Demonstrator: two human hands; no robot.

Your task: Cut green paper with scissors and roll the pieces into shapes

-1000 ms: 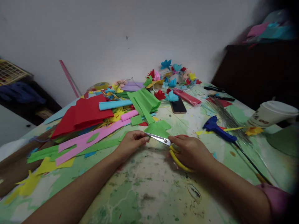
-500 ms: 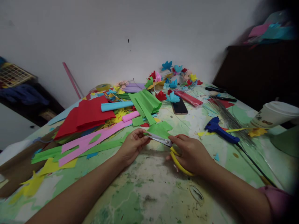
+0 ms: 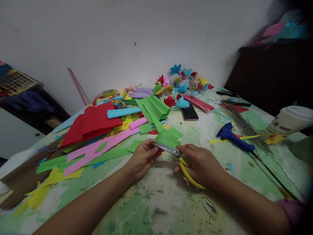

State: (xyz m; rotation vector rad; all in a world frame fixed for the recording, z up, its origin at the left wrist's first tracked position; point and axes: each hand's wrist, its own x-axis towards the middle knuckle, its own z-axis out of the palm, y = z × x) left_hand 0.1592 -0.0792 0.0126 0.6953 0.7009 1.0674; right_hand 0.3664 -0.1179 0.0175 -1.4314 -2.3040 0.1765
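My right hand (image 3: 199,163) is wrapped round the yellow handles of a pair of scissors (image 3: 187,174). The blades look closed or nearly so and point left, their tips at the fingers of my left hand (image 3: 145,156). Thumb and fingers of that hand are pinched together, on a small piece of green paper as far as the earlier frame shows; now the fingers and blade hide it. Just beyond the blades lie loose pieces of green crepe paper (image 3: 168,137). A larger folded green sheet (image 3: 156,109) rests behind them.
Red paper (image 3: 97,120), pink strips (image 3: 102,147) and yellow scraps (image 3: 35,195) cover the left side. Paper flowers (image 3: 182,101) and a phone (image 3: 190,112) lie at the back. On the right are a blue glue gun (image 3: 234,138), thin wires (image 3: 244,120) and a lidded cup (image 3: 288,120).
The view has shifted slightly. Both hands stay close together at the scissors; the green sliver seen at my left fingertips is now hidden.
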